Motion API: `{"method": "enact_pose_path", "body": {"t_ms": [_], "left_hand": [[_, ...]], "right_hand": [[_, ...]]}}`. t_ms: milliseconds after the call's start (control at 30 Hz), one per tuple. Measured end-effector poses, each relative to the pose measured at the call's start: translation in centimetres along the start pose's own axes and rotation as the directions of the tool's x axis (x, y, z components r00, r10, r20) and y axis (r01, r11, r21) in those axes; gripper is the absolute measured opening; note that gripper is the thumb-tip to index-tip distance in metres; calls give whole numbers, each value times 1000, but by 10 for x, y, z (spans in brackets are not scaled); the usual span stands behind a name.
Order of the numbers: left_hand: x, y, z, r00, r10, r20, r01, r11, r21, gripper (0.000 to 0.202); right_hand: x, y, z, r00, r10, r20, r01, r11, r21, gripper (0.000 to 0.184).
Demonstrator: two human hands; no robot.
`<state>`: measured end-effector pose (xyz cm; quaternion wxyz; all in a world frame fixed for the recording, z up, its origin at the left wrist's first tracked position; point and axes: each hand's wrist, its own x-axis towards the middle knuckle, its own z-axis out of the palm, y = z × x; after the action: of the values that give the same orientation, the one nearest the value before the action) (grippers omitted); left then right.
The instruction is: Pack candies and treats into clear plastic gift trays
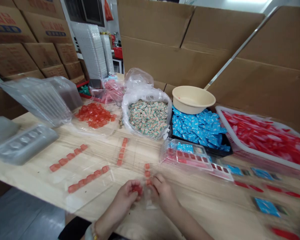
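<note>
My left hand (125, 197) is curled around a red candy cube (137, 189) at the near edge of the wooden table (40, 166). My right hand (162, 192) sits just beside it, fingers pinching a transparent plastic sleeve (147, 200). A short row of red cubes (147, 172) runs straight ahead of my fingers, and the lowest cube nearly touches them. Further left, more rows of red cubes (87, 176) lie on plastic film. The hands partly hide the sleeve's upper end.
A white-wrapped candy bag (147, 116), a black tray of blue packets (197, 128), a beige bowl (193, 99) and a white basket of red sticks (265, 138) line the table's far side. Flat packets (266, 206) lie to the right. Cardboard walls and stacked cartons (27, 56) stand behind.
</note>
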<state>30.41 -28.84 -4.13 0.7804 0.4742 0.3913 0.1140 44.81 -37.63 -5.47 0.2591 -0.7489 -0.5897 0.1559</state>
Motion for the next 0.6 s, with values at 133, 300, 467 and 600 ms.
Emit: {"method": "enact_pose_path", "body": {"t_ms": [133, 300, 467, 600], "left_hand": [[8, -11, -2, 999, 54, -4, -54, 999, 0, 27], [8, -15, -3, 996, 30, -83, -33, 999, -30, 38], [-4, 2, 7, 994, 106, 16, -107, 991, 75, 31], [-10, 10, 13, 984, 131, 118, -143, 985, 100, 29]], "right_hand": [[13, 0, 12, 992, 7, 123, 13, 988, -154, 19], [4, -8, -3, 992, 59, 115, -56, 998, -30, 26], [-8, -34, -17, 995, 54, 82, -69, 981, 181, 20], [-7, -42, -16, 990, 52, 131, -76, 980, 186, 19]]}}
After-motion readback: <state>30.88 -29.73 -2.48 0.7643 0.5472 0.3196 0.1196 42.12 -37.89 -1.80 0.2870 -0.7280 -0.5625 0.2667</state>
